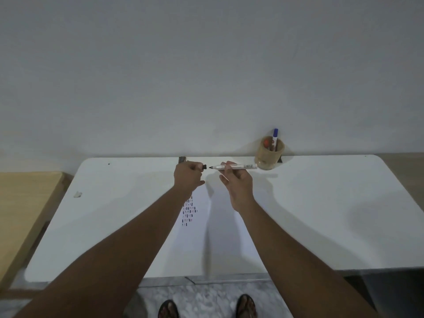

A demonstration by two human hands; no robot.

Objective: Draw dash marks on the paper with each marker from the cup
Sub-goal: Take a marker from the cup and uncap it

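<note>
My right hand [237, 183] holds a white marker [234, 166] level above the table, its dark tip bare and pointing left. My left hand [187, 176] is closed on the black cap [204, 166], a small gap away from the tip. Below both hands lies the white paper [213, 226] with several rows of short dash marks [189, 211], partly hidden by my left forearm. A tan cup [270, 152] stands at the table's back edge, holding a blue-capped marker [275, 136] and a red-capped one [266, 142].
The white table [321, 214] reaches the grey wall. A small dark object [182, 159] lies at the back edge behind my left hand. A wooden surface [25, 203] adjoins on the left. A small pale scrap [77, 194] lies at the table's left.
</note>
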